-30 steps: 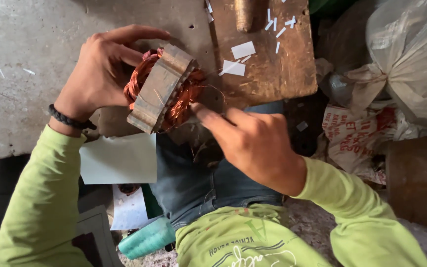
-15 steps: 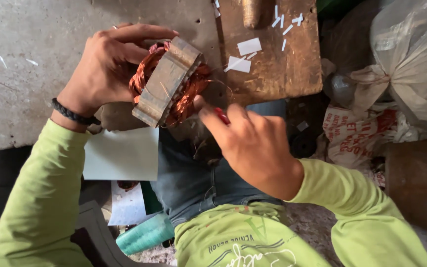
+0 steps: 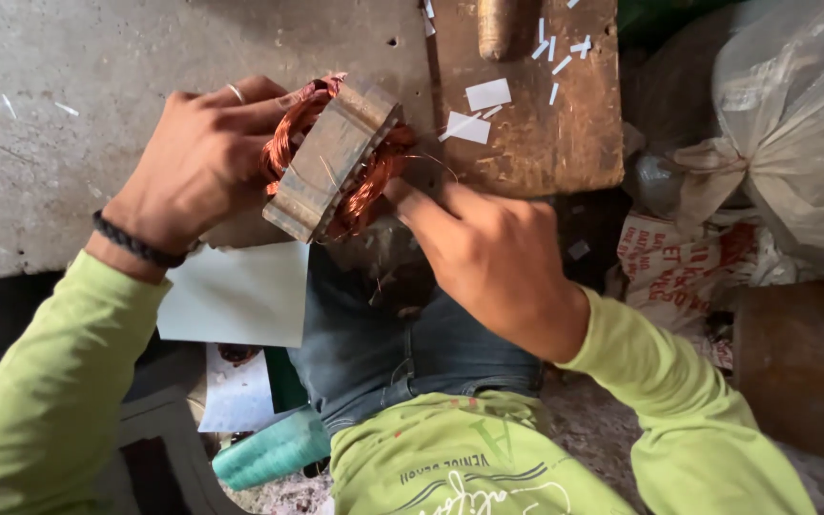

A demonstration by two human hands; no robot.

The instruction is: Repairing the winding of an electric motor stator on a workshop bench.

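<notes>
A motor stator (image 3: 331, 157), a grey metal core with copper wire coils bulging from both ends, is held tilted above my lap. My left hand (image 3: 197, 162) grips its left side, fingers wrapped over the upper coil; a ring and a black wrist band show. My right hand (image 3: 488, 257) comes from the right, its fingers pressed against the lower coil on the stator's right side. Thin loose copper strands stick out near those fingertips. Whether the right fingers pinch a strand is hidden.
A wooden block (image 3: 536, 105) strewn with small white paper slips lies ahead. A grey concrete slab (image 3: 69, 114) is at left. White paper sheets (image 3: 236, 296) rest by my knee. Plastic bags (image 3: 784, 133) and a printed sack (image 3: 689, 267) crowd the right.
The stator has been tipped a little further round in my left hand. My right hand's fingers have stayed at the lower coil, shifting slightly along it.
</notes>
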